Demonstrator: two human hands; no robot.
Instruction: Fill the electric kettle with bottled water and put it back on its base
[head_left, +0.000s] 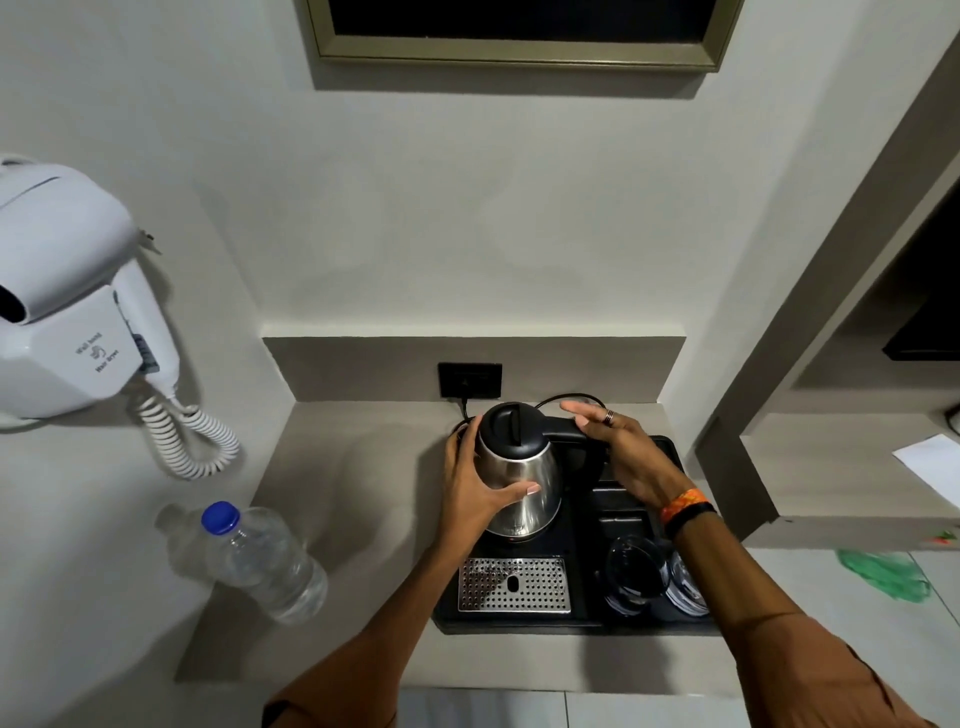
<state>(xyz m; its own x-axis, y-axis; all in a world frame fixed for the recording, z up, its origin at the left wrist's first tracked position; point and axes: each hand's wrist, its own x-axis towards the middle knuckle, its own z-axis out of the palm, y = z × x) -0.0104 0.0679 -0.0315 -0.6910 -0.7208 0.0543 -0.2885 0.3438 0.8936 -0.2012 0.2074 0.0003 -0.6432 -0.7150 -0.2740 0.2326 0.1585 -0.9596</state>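
Kettle (540, 467), rounded polished steel

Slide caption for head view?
Left hand cups the kettle on the black tray, right hand open at its handle, capped water bottle alongside.

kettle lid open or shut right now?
Shut. The black lid sits flush on top of the kettle, with no gap showing at its rim.
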